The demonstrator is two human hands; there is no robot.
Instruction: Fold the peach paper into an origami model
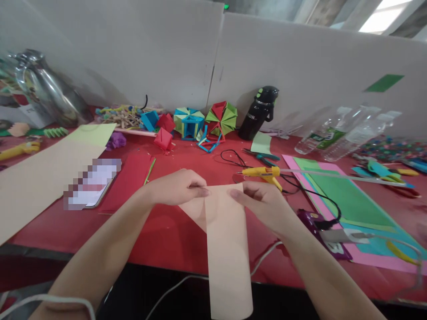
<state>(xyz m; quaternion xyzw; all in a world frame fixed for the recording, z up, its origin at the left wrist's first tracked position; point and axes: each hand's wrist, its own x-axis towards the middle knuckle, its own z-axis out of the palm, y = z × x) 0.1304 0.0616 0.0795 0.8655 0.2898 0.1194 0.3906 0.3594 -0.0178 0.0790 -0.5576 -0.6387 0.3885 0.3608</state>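
A sheet of peach paper [228,253] is folded over, its long strip hanging down past the table's front edge. My left hand [178,186] pinches its upper left corner between thumb and fingers. At the upper right corner my right hand [262,202] grips the same sheet, thumb on top and fingers behind. A triangular flap of the paper shows below my left hand. Just beyond my right hand lies a yellow hot glue gun [262,172] with a clear glue stick in its back.
A phone [96,182] and red paper [128,182] lie left, beside a large peach sheet [30,195]. Colored paper [353,195], a purple power strip [325,235] and cords are right. Folded paper models [188,122], a black bottle [258,113] and plastic bottles [347,133] stand behind.
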